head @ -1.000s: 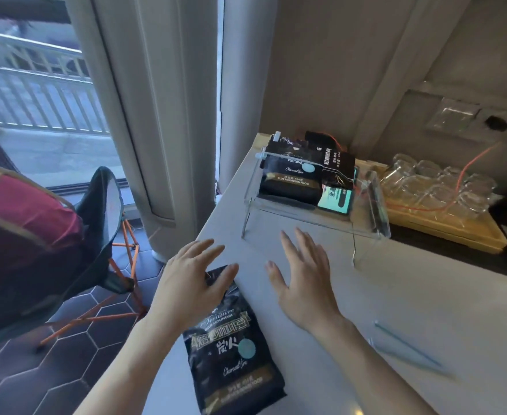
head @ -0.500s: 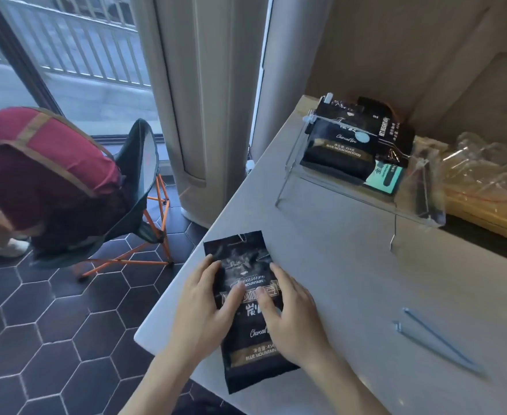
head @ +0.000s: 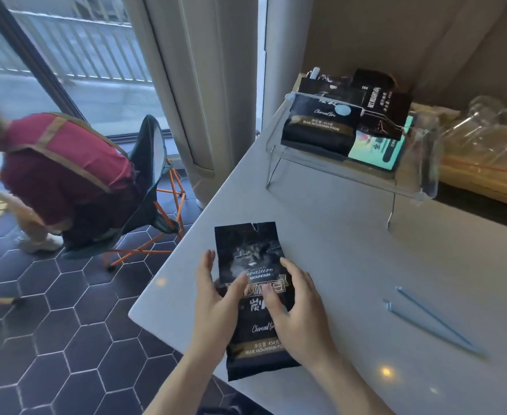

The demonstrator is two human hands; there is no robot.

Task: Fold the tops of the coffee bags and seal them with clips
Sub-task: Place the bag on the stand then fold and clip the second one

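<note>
A black coffee bag (head: 250, 259) with gold lettering lies flat on the white table (head: 351, 265), its unfolded top pointing away from me. My left hand (head: 214, 304) rests on the bag's left side, thumb across the print. My right hand (head: 297, 310) lies on its right half, fingers spread and pressing down. Two long pale-blue clips (head: 426, 319) lie on the table to the right, apart from both hands. More black coffee bags (head: 318, 124) sit on a clear acrylic stand (head: 279, 163) at the back.
The table's left edge (head: 168, 265) runs close beside the bag, with dark hexagon floor below. A person in a red top (head: 60, 163) sits on an orange-legged folding chair at the left. A wooden tray with clear glasses (head: 486, 157) stands at the back right.
Both hands came down from hovering onto the bag, and the bag slid further up the table. The view swung left and down.
</note>
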